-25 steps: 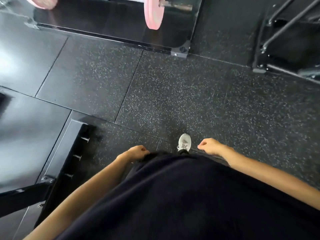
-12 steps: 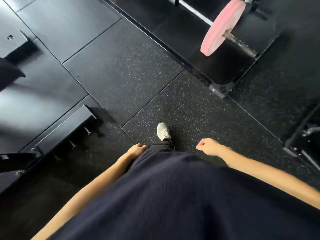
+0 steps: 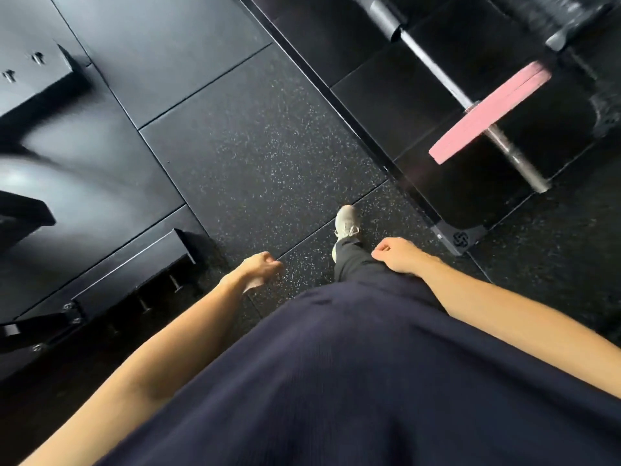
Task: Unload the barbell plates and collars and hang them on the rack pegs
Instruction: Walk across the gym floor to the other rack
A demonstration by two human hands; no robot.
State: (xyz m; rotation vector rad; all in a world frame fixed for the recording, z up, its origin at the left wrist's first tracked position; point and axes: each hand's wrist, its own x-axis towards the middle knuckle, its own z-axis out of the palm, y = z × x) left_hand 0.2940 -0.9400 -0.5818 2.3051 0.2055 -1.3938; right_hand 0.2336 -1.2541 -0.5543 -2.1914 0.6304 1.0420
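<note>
My right hand (image 3: 398,255), fingers loosely curled and holding nothing, is nearer the pink plate (image 3: 489,112) at the upper right.

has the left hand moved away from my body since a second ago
Yes. The left hand has swung out to the left, off the dark shirt hem it sat against, and now hangs over the speckled floor.

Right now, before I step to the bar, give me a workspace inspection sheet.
Surface: speckled black rubber floor; glossy platform under the bar.
Job's things: pink plates on the barbell sleeve; no collar seen outboard of them.
Clutter: nothing seen.
Grippers: left hand and right hand loosely curled, holding nothing.
Cables: nothing seen.
Surroundings: black base with short pegs at left; grey shoe forward.
</note>
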